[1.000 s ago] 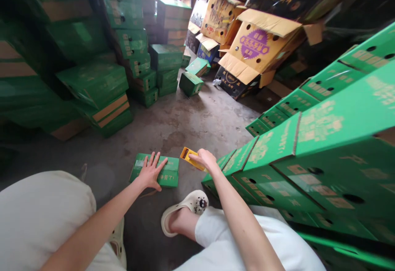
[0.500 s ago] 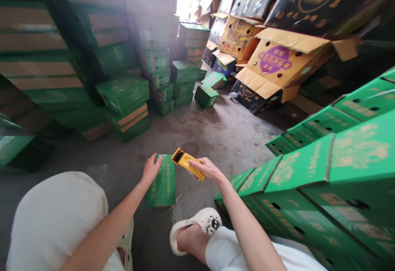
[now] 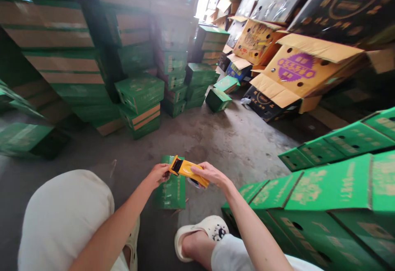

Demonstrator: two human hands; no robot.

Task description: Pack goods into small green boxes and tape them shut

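Observation:
A yellow tape dispenser with a dark front end is gripped by my right hand, fingers wrapped around its body. My left hand is closed in a pinch at the dispenser's front end; what lies between the fingertips is too small to make out. Below both hands a green printed cardboard box rests on the floor between my feet. Its upper part is partly covered by the left hand and the dispenser.
Green boxes are stacked on the left and ahead. To the right runs a row of green boxes, close to my right arm. Open fruit cartons lean in a pile behind it. My shoe stands on the concrete floor.
My left hand has left the green box's top edge and closed at the dispenser's front end. The dispenser has tilted flatter. The whole view has shifted, with everything moving rightward.

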